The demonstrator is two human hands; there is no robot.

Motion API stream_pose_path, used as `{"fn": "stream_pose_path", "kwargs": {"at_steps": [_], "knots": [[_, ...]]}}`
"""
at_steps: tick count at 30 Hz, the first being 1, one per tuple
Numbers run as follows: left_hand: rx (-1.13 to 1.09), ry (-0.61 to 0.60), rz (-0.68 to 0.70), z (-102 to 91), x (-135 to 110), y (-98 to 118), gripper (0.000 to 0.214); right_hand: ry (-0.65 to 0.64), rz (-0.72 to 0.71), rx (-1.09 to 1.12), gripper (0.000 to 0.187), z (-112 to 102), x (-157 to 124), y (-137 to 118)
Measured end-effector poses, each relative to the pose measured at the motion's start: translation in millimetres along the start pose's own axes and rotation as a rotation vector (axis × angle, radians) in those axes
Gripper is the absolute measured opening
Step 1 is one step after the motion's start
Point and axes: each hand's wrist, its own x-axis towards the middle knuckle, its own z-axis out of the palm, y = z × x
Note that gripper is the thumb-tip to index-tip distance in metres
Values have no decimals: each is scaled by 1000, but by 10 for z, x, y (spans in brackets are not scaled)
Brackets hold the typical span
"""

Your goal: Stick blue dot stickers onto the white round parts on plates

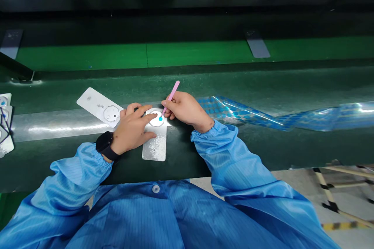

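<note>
From the head view, the left hand (133,130) lies flat with its fingers spread on a narrow silver card (154,148), whose long axis runs straight out from the person's chest, and the right hand (184,109) comes in from the other side, pinching slim pink tweezers (173,95) with their tips slanting down toward the left hand. The hands are apart but close, the right fingers just beside the left fingertips, and neither is clamped on the other. At the tweezer tips sits a small cyan dot (160,118) (too small to tell whether the tips grip it or only touch it), on a white octagonal outline (157,120) at the far end of the silver card, so the card's far end lies between the hands and its near end extends toward the person, below the left fingers. Beyond and left of the left hand, a white card (95,103) lies slanted, its octagonal ring (111,113) near the left fingers. A stack of similar cards (5,124) stands well off to the left. Right of the right hand, a glossy strip of blue-dotted film (248,113) stretches along a dark green bench (292,85), a black watch (104,146) wraps the left wrist, and blue smock sleeves (222,151) cover both arms
</note>
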Motion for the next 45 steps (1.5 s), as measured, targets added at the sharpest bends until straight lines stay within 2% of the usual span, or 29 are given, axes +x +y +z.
{"fn": "stream_pose_path", "kwargs": {"at_steps": [9,17,24,33,36,41,45], "knots": [[18,-14,-10,-10,2,13,57,12,1,-57,22,5,-5,5],[27,0,19,-2,-10,5,46,29,-46,-144,22,13,6,31],[78,-41,-8,-51,3,44,41,46,-89,-207,19,23,10,27],[179,-118,-19,-152,51,109,44,61,-96,-204,19,47,0,-10],[209,-136,-39,-170,62,137,44,64,-73,-124,20,32,3,1],[249,-158,-60,-196,88,209,45,23,12,267,20,-28,16,72],[237,-168,-58,-205,109,223,43,11,13,423,22,-46,34,117]]}}
